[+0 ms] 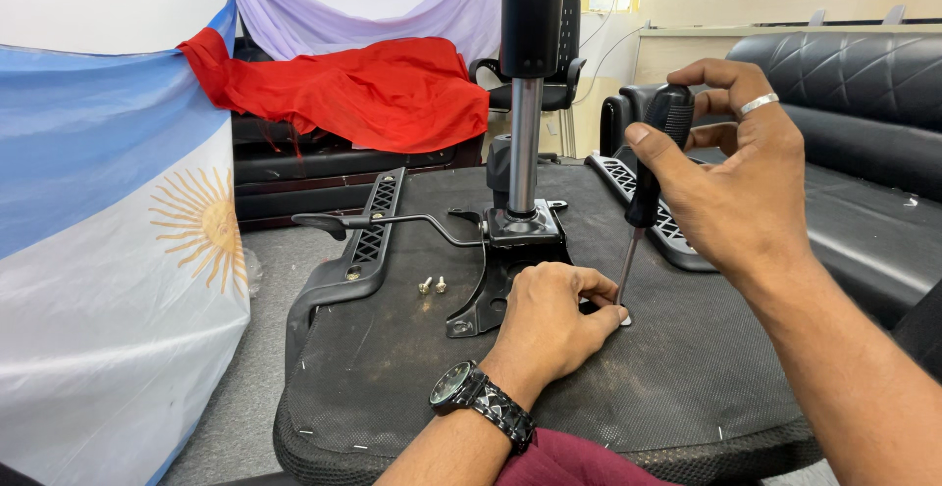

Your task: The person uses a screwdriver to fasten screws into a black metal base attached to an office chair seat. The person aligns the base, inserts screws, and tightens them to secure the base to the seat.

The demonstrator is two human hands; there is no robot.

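Maroon cloth (574,461): lowest in my view, at the seat's near edge, between the two forearms.
Watch (481,400): dark, metal band, on the left wrist.
Left hand (549,321): I see it palm down on the seat (392,368), fingers curled and pressed around the screwdriver's tip; what they pinch is hidden from me.
Seat: upturned chair seat, black fabric underside facing up, staples along its edge.
Screwdriver (650,177): near upright, slightly tilted, tip touching the seat just right of the left fingers.
Right hand (731,177): wrapped round the black handle, thumb laid along it, silver ring on one finger; closed firmly on the tool.
Bracket (510,255): black metal plate at the seat's middle, just beyond the left hand, lever rod running off to the left.
Bolts (432,285): two, loose on the fabric, left of the bracket.
Armrests (363,251): one lying flat at each side of the seat.
Gas cylinder (527,103): rises upright from the bracket.
Sofa (863,133): black, far right.
Cloths (363,89): red and lilac, far back; a blue-and-white flag with a sun hangs left.
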